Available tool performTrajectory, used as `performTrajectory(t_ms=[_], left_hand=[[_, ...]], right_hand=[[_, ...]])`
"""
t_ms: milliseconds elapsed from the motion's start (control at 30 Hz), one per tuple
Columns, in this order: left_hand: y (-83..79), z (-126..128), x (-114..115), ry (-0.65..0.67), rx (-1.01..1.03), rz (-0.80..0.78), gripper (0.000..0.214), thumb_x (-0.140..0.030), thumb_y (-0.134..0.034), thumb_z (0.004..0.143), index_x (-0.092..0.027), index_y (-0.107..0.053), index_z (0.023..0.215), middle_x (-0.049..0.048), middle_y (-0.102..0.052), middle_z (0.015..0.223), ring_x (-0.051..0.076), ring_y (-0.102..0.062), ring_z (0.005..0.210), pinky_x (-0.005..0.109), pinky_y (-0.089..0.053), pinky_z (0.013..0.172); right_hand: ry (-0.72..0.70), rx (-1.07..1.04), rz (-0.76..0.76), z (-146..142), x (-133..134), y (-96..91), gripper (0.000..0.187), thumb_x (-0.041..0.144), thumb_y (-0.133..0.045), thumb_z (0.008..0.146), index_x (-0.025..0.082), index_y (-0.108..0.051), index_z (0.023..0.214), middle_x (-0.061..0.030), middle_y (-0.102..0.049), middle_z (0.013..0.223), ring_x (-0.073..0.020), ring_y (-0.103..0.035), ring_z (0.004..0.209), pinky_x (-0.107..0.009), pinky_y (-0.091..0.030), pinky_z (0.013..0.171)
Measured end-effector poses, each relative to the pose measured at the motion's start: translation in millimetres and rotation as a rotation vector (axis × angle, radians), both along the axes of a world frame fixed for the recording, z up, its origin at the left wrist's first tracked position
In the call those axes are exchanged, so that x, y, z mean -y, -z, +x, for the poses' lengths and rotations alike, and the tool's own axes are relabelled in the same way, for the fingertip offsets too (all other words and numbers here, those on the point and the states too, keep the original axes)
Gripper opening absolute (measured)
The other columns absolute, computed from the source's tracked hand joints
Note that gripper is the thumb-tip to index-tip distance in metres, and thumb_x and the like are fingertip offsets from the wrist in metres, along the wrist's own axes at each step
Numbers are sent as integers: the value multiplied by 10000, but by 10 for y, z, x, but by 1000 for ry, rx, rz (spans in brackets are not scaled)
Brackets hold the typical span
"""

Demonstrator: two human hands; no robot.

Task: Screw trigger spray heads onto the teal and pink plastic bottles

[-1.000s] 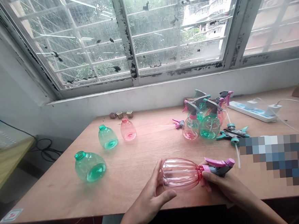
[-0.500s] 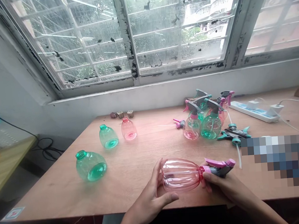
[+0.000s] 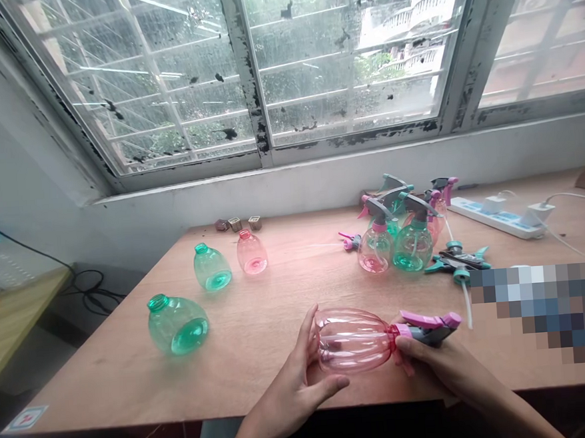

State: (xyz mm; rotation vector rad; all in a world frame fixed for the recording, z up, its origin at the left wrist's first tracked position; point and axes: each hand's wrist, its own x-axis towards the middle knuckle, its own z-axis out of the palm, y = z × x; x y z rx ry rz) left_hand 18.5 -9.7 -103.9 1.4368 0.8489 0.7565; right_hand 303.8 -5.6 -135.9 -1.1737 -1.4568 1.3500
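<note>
A clear pink spray bottle lies on its side in the air near the table's front edge, its nozzle end to the right. My left hand cups its base, the fingers behind it and the thumb stretched out below. At the neck, my right hand grips the pink collar of the grey and pink trigger head, thumb on the near side. The head sits on the bottle's mouth. The right fingers are partly hidden behind the neck.
Headless green bottles and a pink one stand at left. Spray bottles with heads cluster at back right, by loose teal trigger heads and a white power strip. Small blocks lie near the wall.
Reflections on the pink bottle have shifted, as if it turned slightly about its length. The left fingertips are a little higher; the right hand has hardly moved.
</note>
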Motion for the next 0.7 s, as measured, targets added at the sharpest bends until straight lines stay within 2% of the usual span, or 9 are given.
performTrajectory(t_ms=[167, 367, 533, 700], left_hand=[[-31, 7, 9, -12, -32, -11, 1109, -315, -771, 892, -319, 38, 1650, 99, -161, 1742, 318, -134, 1603, 503, -102, 1310], [-63, 28, -4, 25, 4, -2, 1035, -283, -764, 899, -307, -59, 1657, 102, -398, 1648, 335, -263, 1565, 519, -197, 1294], [-22, 16, -9, 8, 26, -1, 1053, -267, -766, 894, -347, -39, 1651, 78, -206, 1734, 336, -197, 1590, 534, -155, 1304], [-33, 3, 3, 0, -24, 19, 1062, -253, -765, 890, -343, -30, 1651, 72, -175, 1741, 316, -130, 1605, 522, -106, 1312]], right_hand=[[4, -27, -9, -1, 3, 13, 470, 630, -661, 889, 192, -715, 729, -45, -665, 684, -249, -618, 743, -358, -459, 764], [10, -24, -8, -7, 4, 13, 485, 653, -655, 876, 194, -696, 723, -54, -668, 694, -251, -614, 745, -364, -469, 755], [8, -13, 4, 2, -2, 6, 518, 677, -633, 883, 196, -686, 696, -59, -670, 705, -248, -610, 753, -359, -464, 763], [-25, -17, -3, 15, -11, 24, 495, 656, -634, 899, 195, -702, 731, -53, -673, 701, -249, -618, 751, -372, -459, 782]])
